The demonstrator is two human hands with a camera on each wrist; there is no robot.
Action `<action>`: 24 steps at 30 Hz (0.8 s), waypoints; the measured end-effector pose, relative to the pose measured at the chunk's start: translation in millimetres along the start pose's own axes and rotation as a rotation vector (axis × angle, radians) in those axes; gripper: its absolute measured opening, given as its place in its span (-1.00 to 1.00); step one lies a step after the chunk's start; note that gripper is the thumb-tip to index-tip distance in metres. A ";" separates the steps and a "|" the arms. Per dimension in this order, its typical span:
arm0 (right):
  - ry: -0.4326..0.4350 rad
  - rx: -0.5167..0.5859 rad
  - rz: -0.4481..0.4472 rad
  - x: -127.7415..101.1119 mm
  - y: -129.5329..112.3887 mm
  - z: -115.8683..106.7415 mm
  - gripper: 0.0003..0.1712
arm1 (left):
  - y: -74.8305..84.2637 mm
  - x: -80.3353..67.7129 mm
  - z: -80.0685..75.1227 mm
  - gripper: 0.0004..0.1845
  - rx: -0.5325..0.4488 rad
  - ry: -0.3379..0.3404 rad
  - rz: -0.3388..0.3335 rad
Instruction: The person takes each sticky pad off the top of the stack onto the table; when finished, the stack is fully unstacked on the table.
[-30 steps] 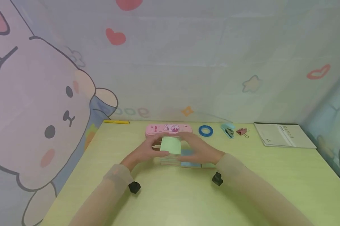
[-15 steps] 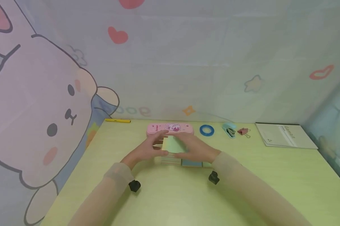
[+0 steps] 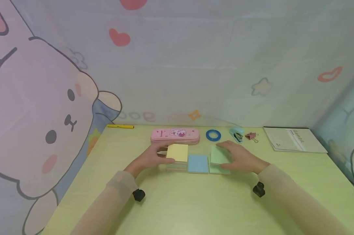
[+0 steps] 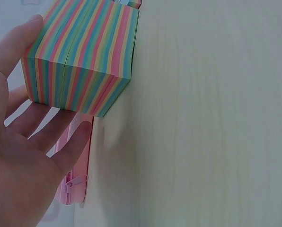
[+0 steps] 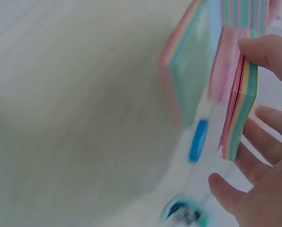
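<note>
A tall rainbow-edged note block [image 3: 177, 153] with a yellow top sheet stands on the desk in front of the pink pencil case [image 3: 175, 135]. My left hand [image 3: 153, 158] braces its left side: the thumb [image 4: 13, 52] touches one face of the block [image 4: 79, 56], and straight, spread fingers lie behind it. Right of the block lie a low blue-topped stack [image 3: 198, 163] and a low green-topped stack [image 3: 216, 169]. My right hand [image 3: 238, 158] pinches a thin green-topped wad of notes [image 3: 219, 154] just above the green stack. The right wrist view, blurred, shows this wad [image 5: 240, 94] between thumb and fingers.
Along the back of the yellow-green desk [image 3: 177, 202] lie a yellow pen [image 3: 120, 126], a blue tape roll [image 3: 213, 135], a light blue stapler [image 3: 236, 134], a pink binder clip [image 3: 251, 136] and a grey booklet [image 3: 293, 139]. Cartoon-printed curtain walls close in the back and sides.
My right hand has moved right from the tall block, carrying a green-topped wad. The block's top now shows yellow, and the blue and green stacks are uncovered. The left hand stayed.
</note>
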State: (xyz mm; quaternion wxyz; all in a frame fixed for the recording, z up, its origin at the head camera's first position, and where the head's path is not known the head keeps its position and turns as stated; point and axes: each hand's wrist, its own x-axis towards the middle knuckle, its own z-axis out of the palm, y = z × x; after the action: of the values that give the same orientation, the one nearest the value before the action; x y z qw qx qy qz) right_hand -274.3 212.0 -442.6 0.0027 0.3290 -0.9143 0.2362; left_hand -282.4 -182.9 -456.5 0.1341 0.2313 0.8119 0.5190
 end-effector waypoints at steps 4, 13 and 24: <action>0.005 -0.027 0.035 -26.2 31.4 -2.2 -0.08 | -0.5 1.2 0.3 -0.13 -0.025 -0.010 0.005; -0.043 0.008 0.097 -53.2 54.7 -7.7 -0.08 | -1.9 3.1 -1.0 -0.12 -0.031 -0.011 0.010; -0.061 0.009 0.098 -56.9 50.6 -6.8 -0.05 | -0.2 1.4 0.6 -0.12 -0.040 -0.003 -0.005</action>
State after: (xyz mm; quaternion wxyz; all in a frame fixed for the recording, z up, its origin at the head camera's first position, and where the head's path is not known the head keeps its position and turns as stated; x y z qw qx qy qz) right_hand -261.2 283.1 -467.5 -0.0382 0.2909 -0.9278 0.2303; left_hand -283.4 -181.8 -456.9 0.1411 0.2274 0.8018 0.5343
